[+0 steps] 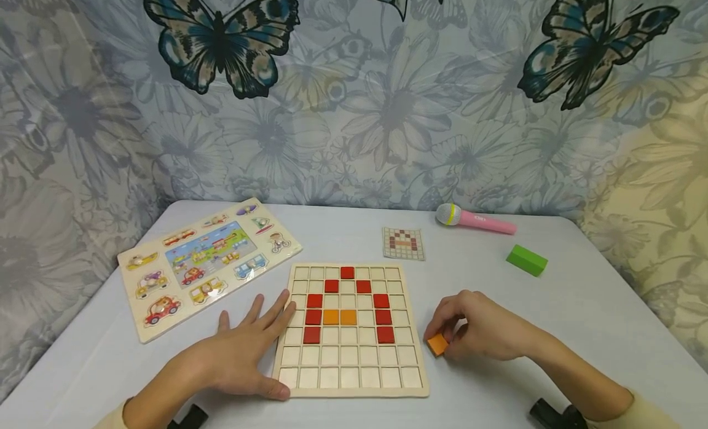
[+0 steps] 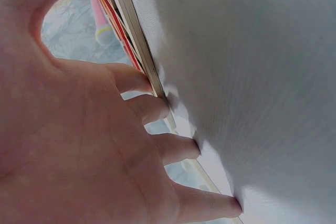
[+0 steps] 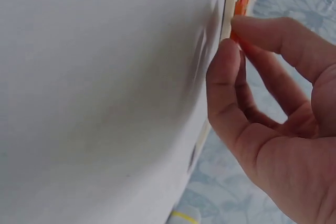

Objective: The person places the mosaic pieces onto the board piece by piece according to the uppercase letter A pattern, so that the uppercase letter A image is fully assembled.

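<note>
A cream grid board [image 1: 365, 392] lies on the table, with several red tiles [image 1: 347, 273] set in its squares in a peaked shape. Two orange tiles [image 1: 340, 317] sit side by side in one row, beside a red one. My left hand [image 1: 240, 355] is spread flat, its fingertips and thumb touching the board's left edge; the left wrist view shows fingertips on the cloth too. Just right of the board, my right hand [image 1: 487, 327] pinches an orange square tile [image 1: 437, 345] between thumb and fingers, tilted and low over the table.
Behind the board lies a small pattern card [image 1: 403, 243]. A picture puzzle board [image 1: 131, 294] with vehicles is at the left. A pink toy microphone [image 1: 487, 222] and a green block [image 1: 527, 260] lie toward the back right, before a floral curtain [image 1: 387, 152].
</note>
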`<state>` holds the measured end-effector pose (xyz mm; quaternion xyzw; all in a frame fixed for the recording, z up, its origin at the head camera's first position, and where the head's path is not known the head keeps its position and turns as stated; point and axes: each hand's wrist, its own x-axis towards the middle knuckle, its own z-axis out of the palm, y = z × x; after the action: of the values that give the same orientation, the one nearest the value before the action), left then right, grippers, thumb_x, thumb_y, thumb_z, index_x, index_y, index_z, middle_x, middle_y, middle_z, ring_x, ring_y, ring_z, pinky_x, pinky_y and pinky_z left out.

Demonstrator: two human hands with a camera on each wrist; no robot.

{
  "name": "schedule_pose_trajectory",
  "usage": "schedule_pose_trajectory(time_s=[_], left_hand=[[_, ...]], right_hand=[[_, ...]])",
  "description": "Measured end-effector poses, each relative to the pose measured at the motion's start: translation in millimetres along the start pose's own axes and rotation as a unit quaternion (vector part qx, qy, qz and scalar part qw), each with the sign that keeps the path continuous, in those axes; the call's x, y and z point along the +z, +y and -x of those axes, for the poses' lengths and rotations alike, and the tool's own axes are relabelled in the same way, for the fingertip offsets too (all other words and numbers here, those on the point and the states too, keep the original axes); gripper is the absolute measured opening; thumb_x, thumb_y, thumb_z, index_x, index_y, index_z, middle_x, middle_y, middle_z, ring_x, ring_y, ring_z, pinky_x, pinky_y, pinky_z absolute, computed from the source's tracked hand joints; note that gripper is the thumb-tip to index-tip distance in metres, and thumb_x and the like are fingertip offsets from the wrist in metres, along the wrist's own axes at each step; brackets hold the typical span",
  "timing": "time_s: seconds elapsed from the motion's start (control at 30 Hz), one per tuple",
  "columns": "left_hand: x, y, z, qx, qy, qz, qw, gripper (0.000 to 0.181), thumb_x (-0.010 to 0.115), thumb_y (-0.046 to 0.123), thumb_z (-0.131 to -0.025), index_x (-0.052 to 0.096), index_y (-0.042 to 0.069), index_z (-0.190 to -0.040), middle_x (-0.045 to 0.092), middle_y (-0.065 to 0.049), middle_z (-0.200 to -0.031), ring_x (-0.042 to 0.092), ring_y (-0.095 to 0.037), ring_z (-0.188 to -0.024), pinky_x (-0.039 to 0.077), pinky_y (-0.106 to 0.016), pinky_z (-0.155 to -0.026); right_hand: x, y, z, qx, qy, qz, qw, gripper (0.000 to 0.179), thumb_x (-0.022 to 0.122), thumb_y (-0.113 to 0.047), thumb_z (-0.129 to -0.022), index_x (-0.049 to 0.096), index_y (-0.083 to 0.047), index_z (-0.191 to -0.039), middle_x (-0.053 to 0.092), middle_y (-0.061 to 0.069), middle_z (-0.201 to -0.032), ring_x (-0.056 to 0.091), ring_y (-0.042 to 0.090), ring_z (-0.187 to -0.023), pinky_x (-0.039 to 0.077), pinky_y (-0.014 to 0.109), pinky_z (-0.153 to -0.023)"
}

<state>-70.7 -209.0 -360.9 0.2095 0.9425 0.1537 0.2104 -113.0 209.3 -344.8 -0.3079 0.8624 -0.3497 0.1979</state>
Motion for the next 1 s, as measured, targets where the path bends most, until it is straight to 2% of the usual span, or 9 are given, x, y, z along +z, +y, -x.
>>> schedule_pose_trajectory(time_s=[0.3,0.57,0.77,1.0], left_hand=[[0.0,0.5,-1.0,0.003,0.002,-0.002,1.0000,0.131,0.079,0.076,-0.071,0.017,0.016,-0.169,-0.003,-0.002,-0.177,0.001,-0.051,-0.159,0.003,-0.095,-0.099],[0.5,1.2,-1.1,-0.001,0.003,-0.001,1.0000,0.131,0.081,0.074,-0.070,0.018,0.016,-0.169,-0.003,-0.002,-0.178,0.001,-0.051,-0.159,0.002,-0.094,-0.099],[1.4,0.6,-1.4,-0.001,0.005,-0.001,1.0000,0.131,0.081,0.074,-0.070,0.018,0.016,-0.169,-0.003,-0.002,-0.178,0.001,-0.052,-0.159,0.002,-0.095,-0.098],[0.6,0.6,-2.0,-0.005,0.001,-0.003,1.0000,0.131,0.081,0.074,-0.070,0.017,0.016,-0.169,-0.003,-0.002,-0.177,0.001,-0.052,-0.159,0.003,-0.094,-0.099]], right_hand=[[-2.0,-5.3,-12.0,0.039,0.038,-0.008,0.9985,0.028,0.083,-0.003,-0.078,0.082,-0.021,-0.100,0.075,-0.004,-0.100,0.065,0.016,-0.086,0.061,0.028,-0.076],[4.2,-16.1,-31.5,0.058,0.065,-0.029,0.9957,0.029,0.084,-0.001,-0.073,0.080,-0.014,-0.098,0.075,-0.001,-0.096,0.064,0.017,-0.081,0.057,0.026,-0.069],[8.9,-23.7,-47.3,0.075,0.083,-0.047,0.9926,0.026,0.083,0.002,-0.073,0.077,-0.010,-0.095,0.071,0.003,-0.092,0.063,0.021,-0.082,0.055,0.025,-0.070],[17.5,-30.6,-64.1,0.087,0.092,-0.074,0.9892,0.025,0.088,0.000,-0.071,0.077,-0.009,-0.091,0.071,0.005,-0.086,0.062,0.020,-0.077,0.054,0.027,-0.067]])
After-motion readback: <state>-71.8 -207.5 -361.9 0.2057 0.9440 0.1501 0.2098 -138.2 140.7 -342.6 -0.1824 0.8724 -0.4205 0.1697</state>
